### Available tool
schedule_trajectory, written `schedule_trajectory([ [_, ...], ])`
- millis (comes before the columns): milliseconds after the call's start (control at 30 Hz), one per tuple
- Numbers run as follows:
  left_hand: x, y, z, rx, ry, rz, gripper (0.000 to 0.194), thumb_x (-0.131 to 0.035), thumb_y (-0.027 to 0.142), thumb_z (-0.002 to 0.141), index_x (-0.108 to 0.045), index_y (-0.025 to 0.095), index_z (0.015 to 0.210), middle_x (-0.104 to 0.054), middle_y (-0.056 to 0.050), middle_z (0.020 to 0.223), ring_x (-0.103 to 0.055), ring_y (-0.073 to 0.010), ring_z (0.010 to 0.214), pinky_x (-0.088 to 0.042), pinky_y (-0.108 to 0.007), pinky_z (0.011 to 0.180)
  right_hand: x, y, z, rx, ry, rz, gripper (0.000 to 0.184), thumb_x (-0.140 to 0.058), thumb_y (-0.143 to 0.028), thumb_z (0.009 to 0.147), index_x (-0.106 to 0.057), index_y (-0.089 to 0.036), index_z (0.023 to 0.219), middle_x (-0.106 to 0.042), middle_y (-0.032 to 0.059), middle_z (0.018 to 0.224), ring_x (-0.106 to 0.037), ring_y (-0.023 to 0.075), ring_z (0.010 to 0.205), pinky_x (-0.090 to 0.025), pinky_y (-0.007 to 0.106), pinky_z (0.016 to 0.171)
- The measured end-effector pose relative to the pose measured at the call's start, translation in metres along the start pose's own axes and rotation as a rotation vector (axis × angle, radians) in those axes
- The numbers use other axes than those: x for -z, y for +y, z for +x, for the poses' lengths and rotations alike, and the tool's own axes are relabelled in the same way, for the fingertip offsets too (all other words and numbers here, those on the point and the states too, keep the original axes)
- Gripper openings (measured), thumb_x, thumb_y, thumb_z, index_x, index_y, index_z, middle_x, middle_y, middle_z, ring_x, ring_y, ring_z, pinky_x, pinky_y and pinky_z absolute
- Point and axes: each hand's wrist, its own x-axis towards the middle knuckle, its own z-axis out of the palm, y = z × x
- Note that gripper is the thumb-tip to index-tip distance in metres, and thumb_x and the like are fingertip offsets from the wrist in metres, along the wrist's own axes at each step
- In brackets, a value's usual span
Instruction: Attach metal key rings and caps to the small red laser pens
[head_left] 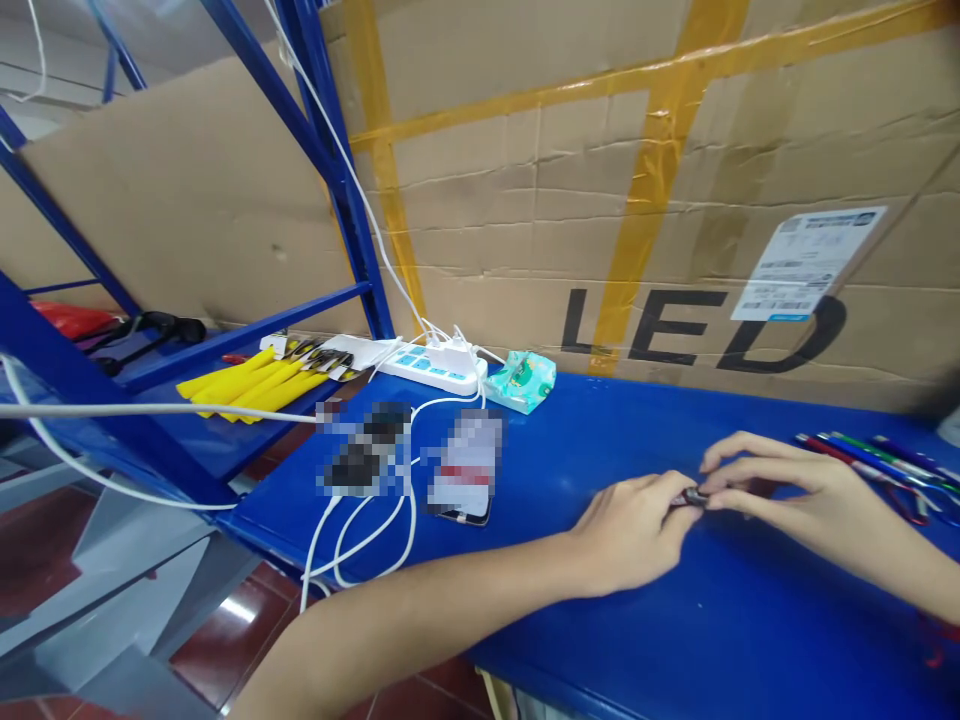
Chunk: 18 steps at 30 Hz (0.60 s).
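My left hand (634, 530) is closed around a small dark pen-like piece (693, 496), of which only a short end shows past the fingers. From the other side, my right hand (795, 490) pinches that end between thumb and fingertips. Both hands meet just above the blue tabletop (600, 640). Most of the piece is hidden, so its exact kind cannot be made out. Close behind the right hand lies a bunch of pens (892, 462) with red, green, blue and dark barrels, partly covered by the hand.
Left of the hands lie two blurred phones (469, 465) (367, 455) with white cables (409, 525). A white power strip (439, 370) and a green tissue pack (525, 380) sit at the back. Yellow-handled tools (255, 385) lie beyond a blue post. A large cardboard box (510, 220) stands behind.
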Motion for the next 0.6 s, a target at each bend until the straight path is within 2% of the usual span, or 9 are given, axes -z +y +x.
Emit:
schedule_trajectory([
  [133, 0.002, 0.001, 0.0, 0.028, -0.041, -0.016, 0.023, -0.035, 0.029, 0.09, -0.05, 0.022, 0.105, -0.06, -0.004, 0.106, -0.059, -0.0202, 0.094, -0.047, -0.03, 0.077, -0.001, -0.001, 0.003, -0.123, -0.035, 0.041, 0.034, -0.057, -0.051, 0.076, -0.068, -0.021, 0.066, -0.058, 0.0103, 0.085, -0.058, 0.0155, 0.064, -0.047, 0.025, 0.055],
  [333, 0.004, 0.0, 0.0, 0.043, -0.05, -0.044, 0.027, -0.035, 0.032, 0.091, -0.05, 0.021, 0.111, -0.061, -0.005, 0.106, -0.059, -0.02, 0.094, -0.047, -0.03, 0.079, 0.001, -0.002, 0.008, -0.134, -0.044, 0.038, 0.038, -0.06, -0.057, 0.07, -0.068, -0.022, 0.06, -0.06, 0.0118, 0.081, -0.059, 0.017, 0.062, -0.048, 0.023, 0.049],
  [500, 0.0, -0.005, 0.002, -0.025, -0.032, 0.056, 0.026, -0.036, 0.03, 0.092, -0.057, 0.015, 0.096, -0.064, -0.006, 0.095, -0.059, -0.0187, 0.09, -0.046, -0.028, 0.082, -0.001, -0.003, 0.009, -0.174, -0.097, 0.051, 0.04, -0.06, -0.059, 0.068, -0.065, -0.021, 0.056, -0.06, 0.0118, 0.079, -0.061, 0.0191, 0.066, -0.048, 0.023, 0.049],
  [600, -0.002, -0.006, 0.003, -0.068, -0.022, 0.158, 0.024, -0.038, 0.028, 0.091, -0.057, 0.014, 0.095, -0.065, -0.007, 0.094, -0.059, -0.0202, 0.088, -0.045, -0.03, 0.083, -0.002, -0.006, 0.01, -0.182, -0.146, 0.085, 0.042, -0.06, -0.06, 0.067, -0.064, -0.02, 0.054, -0.061, 0.012, 0.077, -0.06, 0.0187, 0.063, -0.049, 0.023, 0.048],
])
